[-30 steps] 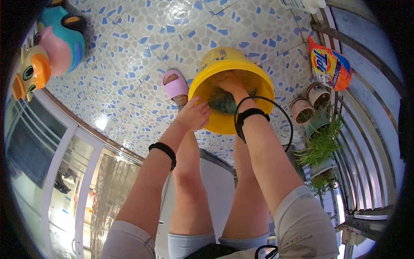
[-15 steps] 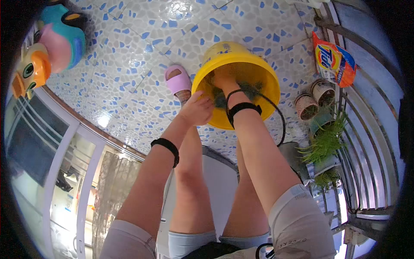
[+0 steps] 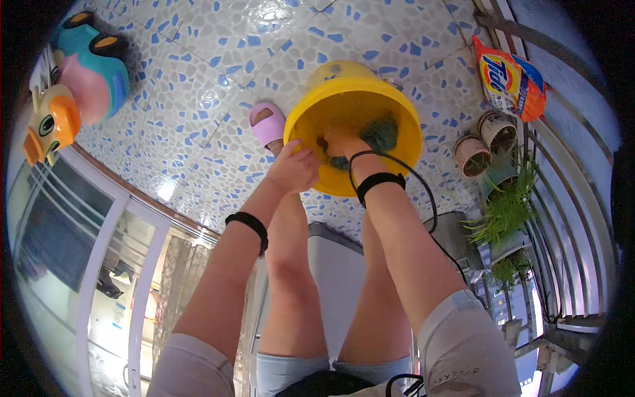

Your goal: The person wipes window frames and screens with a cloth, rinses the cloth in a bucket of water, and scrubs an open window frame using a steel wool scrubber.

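Observation:
A yellow bucket (image 3: 401,106) leans with its mouth turned toward me. My left hand (image 3: 293,169) is closed over the left side of its rim. Inside the bucket, my right hand (image 3: 344,144) is curled, its fingertips partly hidden. A dark bit shows at those fingers, too small to name. Close to the right hand lies a dark green, wet-looking bundle (image 3: 380,134), perhaps cloth. A black cord (image 3: 431,192) loops past my right wrist and over the bucket's rim.
An orange Tide bag (image 3: 506,79) lies by the railing (image 3: 582,172) on the right, near plant pots (image 3: 472,157) and green plants (image 3: 506,215). A duck-shaped ride-on toy (image 3: 86,79) stands at upper left. A pink slipper (image 3: 267,124) is left of the bucket.
The bucket has shifted slightly left and its mouth faces me more. Both hands moved left with it. More of the dark green bundle shows beside the right hand.

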`<move>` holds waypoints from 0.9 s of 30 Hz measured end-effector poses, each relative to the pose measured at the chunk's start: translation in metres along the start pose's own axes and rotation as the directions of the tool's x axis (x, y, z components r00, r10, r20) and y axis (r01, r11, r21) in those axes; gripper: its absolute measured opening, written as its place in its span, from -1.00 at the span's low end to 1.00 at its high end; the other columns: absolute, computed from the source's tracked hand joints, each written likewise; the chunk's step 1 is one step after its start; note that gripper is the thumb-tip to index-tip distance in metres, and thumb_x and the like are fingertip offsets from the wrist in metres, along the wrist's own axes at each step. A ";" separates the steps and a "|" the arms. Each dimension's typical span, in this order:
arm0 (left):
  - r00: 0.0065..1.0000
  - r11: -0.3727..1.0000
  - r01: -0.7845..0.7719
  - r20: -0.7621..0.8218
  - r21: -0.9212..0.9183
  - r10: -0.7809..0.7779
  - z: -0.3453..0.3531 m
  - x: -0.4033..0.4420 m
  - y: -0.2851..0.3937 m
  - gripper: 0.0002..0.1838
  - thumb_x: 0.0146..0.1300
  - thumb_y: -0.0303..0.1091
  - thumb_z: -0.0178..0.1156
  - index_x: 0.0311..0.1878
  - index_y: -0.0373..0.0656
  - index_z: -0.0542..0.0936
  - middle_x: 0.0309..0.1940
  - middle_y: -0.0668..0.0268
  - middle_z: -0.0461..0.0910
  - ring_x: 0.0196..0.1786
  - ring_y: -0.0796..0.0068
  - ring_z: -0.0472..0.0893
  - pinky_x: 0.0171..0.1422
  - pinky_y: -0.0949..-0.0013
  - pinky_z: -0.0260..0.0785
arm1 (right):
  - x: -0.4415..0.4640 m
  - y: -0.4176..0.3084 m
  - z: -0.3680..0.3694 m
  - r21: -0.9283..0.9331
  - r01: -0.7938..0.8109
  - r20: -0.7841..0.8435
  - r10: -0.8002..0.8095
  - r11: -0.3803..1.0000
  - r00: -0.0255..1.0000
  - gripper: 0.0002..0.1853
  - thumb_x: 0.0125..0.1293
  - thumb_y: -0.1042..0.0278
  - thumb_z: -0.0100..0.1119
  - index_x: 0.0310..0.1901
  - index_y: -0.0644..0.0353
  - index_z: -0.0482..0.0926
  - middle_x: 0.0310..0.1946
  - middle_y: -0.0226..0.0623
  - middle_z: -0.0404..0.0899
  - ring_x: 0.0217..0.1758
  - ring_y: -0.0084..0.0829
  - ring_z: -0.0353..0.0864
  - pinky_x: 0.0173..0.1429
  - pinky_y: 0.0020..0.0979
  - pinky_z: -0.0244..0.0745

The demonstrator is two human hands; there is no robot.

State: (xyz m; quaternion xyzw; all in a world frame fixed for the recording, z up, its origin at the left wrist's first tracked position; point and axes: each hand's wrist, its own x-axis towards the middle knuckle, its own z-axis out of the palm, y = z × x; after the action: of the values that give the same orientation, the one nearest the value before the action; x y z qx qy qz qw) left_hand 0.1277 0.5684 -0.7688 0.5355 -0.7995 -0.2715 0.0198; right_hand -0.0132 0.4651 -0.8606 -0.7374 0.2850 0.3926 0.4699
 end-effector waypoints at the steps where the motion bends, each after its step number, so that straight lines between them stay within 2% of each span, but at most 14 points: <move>1: 0.999 1.000 0.021 0.035 -0.004 -0.021 0.000 0.000 0.001 -0.71 0.05 -0.07 0.16 -0.23 0.02 0.67 -0.19 0.46 0.64 0.10 0.46 0.51 0.38 0.02 0.08 | -0.008 -0.009 -0.009 0.084 -0.009 0.028 0.007 0.996 1.000 -0.38 0.09 0.18 0.29 0.23 0.16 0.47 0.20 0.03 0.47 0.26 -0.03 0.46 0.34 -0.12 0.36; 6: 0.997 0.997 0.077 0.021 -0.010 -0.077 -0.006 0.004 0.006 -0.67 0.12 -0.08 0.14 -0.12 -0.02 0.65 -0.11 0.40 0.63 0.13 0.42 0.49 0.39 0.02 0.07 | -0.041 -0.018 -0.025 0.214 -0.168 0.089 0.152 0.962 0.984 -0.26 -0.08 0.14 0.45 0.21 0.14 0.46 0.15 0.02 0.51 0.19 -0.04 0.53 0.25 -0.18 0.45; 8: 0.993 0.995 0.098 0.061 0.020 -0.099 -0.012 0.009 0.006 -0.64 0.14 -0.08 0.12 -0.09 -0.05 0.64 -0.08 0.38 0.62 0.14 0.40 0.48 0.40 0.03 0.07 | -0.052 -0.023 -0.025 0.060 -0.290 -0.020 0.292 0.955 0.956 -0.15 -0.17 0.14 0.52 0.25 0.11 0.41 0.12 0.01 0.53 0.20 -0.06 0.52 0.28 -0.15 0.43; 10: 0.957 0.980 0.197 0.213 0.018 -0.197 -0.020 0.012 0.009 -0.64 0.16 -0.10 0.12 -0.05 -0.05 0.63 0.00 0.36 0.58 0.17 0.37 0.45 0.42 0.01 0.04 | -0.074 -0.036 -0.030 0.025 -0.292 -0.079 0.293 0.956 0.953 -0.18 -0.14 0.11 0.50 0.23 0.11 0.42 0.06 -0.01 0.56 0.20 -0.08 0.52 0.29 -0.12 0.41; 12: 0.965 0.983 0.177 0.186 0.044 -0.182 -0.028 0.011 0.010 -0.64 0.16 -0.12 0.12 -0.04 -0.06 0.62 0.02 0.35 0.57 0.17 0.37 0.45 0.41 0.01 0.04 | -0.082 -0.041 -0.030 -0.019 -0.298 -0.120 0.294 0.954 0.948 -0.20 -0.12 0.09 0.48 0.22 0.11 0.42 0.00 -0.04 0.59 0.21 -0.10 0.51 0.31 -0.09 0.39; 15: 0.966 0.984 0.166 0.192 0.061 -0.175 -0.040 0.020 0.015 -0.58 0.16 -0.12 0.13 0.07 -0.06 0.54 0.06 0.32 0.55 0.21 0.33 0.43 0.42 0.00 0.04 | -0.088 -0.036 -0.018 -0.030 -0.213 0.060 0.214 0.977 0.975 -0.28 0.03 0.11 0.39 0.26 0.11 0.41 -0.04 -0.06 0.62 0.16 -0.16 0.56 0.28 -0.15 0.45; 17: 0.953 0.982 0.176 0.237 0.068 -0.188 -0.044 0.020 0.014 -0.50 0.15 -0.10 0.15 0.16 -0.05 0.47 0.08 0.31 0.55 0.25 0.31 0.41 0.44 0.00 0.03 | -0.101 -0.042 0.001 -0.118 0.024 -0.369 -0.066 0.993 0.927 -0.37 0.00 0.08 0.36 0.15 0.04 0.45 -0.18 -0.10 0.66 0.08 -0.06 0.59 0.31 -0.02 0.35; 21: 0.964 0.971 0.222 0.174 -0.094 -0.203 -0.042 0.017 0.013 -0.44 0.21 -0.06 0.15 0.21 -0.17 0.40 0.12 0.17 0.50 0.21 0.17 0.44 0.43 0.00 0.05 | -0.119 -0.041 0.013 0.069 0.046 -0.504 -0.005 0.997 0.864 -0.42 0.06 0.21 0.36 0.15 0.10 0.43 -0.16 -0.02 0.64 -0.01 -0.12 0.64 0.14 -0.10 0.52; 22: 0.962 0.950 0.255 0.146 -0.181 -0.231 -0.043 0.018 0.015 -0.43 0.24 -0.05 0.15 0.21 -0.21 0.39 0.13 0.13 0.49 0.20 0.12 0.45 0.41 0.00 0.09 | -0.121 -0.039 0.013 0.455 0.122 -0.601 0.203 0.882 0.773 -0.46 0.07 0.28 0.34 0.12 0.09 0.45 -0.16 -0.07 0.63 -0.04 -0.16 0.64 0.06 -0.14 0.54; 23: 0.962 0.950 0.257 0.146 -0.179 -0.232 -0.043 0.019 0.019 -0.43 0.24 -0.05 0.15 0.21 -0.21 0.39 0.13 0.13 0.49 0.20 0.12 0.45 0.41 0.00 0.09 | -0.123 -0.036 0.014 0.745 0.249 -0.588 0.432 0.619 0.684 -0.51 0.08 0.36 0.32 0.10 0.08 0.46 -0.15 -0.12 0.63 -0.06 -0.20 0.65 -0.02 -0.17 0.57; 24: 0.974 0.925 0.228 0.074 -0.304 -0.216 -0.046 0.022 0.025 -0.44 0.24 -0.04 0.15 0.19 -0.22 0.41 0.10 0.13 0.50 0.16 0.10 0.47 0.34 0.01 0.16 | -0.121 -0.029 0.013 0.745 0.251 -0.587 0.430 0.618 0.685 -0.51 0.08 0.36 0.32 0.10 0.08 0.46 -0.15 -0.12 0.63 -0.06 -0.20 0.65 -0.02 -0.17 0.57; 25: 0.978 0.888 0.186 -0.003 -0.420 -0.207 -0.047 0.024 0.029 -0.46 0.25 -0.04 0.16 0.16 -0.23 0.42 0.06 0.13 0.52 0.12 0.09 0.50 0.28 0.02 0.23 | -0.116 -0.019 0.010 0.895 0.375 -0.445 0.547 0.242 0.709 -0.55 0.09 0.41 0.30 0.07 0.07 0.48 -0.14 -0.20 0.61 -0.08 -0.27 0.63 -0.08 -0.24 0.57; 26: 0.978 0.890 0.188 -0.004 -0.416 -0.209 -0.049 0.026 0.035 -0.46 0.25 -0.04 0.16 0.16 -0.23 0.42 0.06 0.13 0.52 0.12 0.09 0.50 0.28 0.02 0.23 | -0.113 -0.012 0.010 0.876 0.449 -0.271 0.594 -0.174 0.758 -0.59 0.10 0.46 0.27 0.04 0.07 0.50 -0.13 -0.28 0.59 -0.11 -0.33 0.62 -0.14 -0.30 0.57; 27: 0.985 0.884 0.154 -0.006 -0.441 -0.174 -0.052 0.028 0.041 -0.44 0.23 -0.07 0.20 0.19 -0.25 0.40 0.06 0.06 0.52 0.15 0.03 0.48 0.27 0.03 0.27 | -0.130 -0.018 -0.014 0.841 0.393 -0.138 0.555 -0.372 0.820 -0.66 0.15 0.44 0.25 0.00 0.04 0.53 -0.15 -0.39 0.55 -0.16 -0.43 0.58 -0.21 -0.39 0.57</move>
State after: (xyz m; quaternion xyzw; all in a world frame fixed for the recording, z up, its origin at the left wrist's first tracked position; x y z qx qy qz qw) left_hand 0.0982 0.5341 -0.7132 0.5887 -0.6689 -0.4333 0.1351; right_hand -0.0631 0.4663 -0.7386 -0.0563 0.6577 -0.2186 0.7186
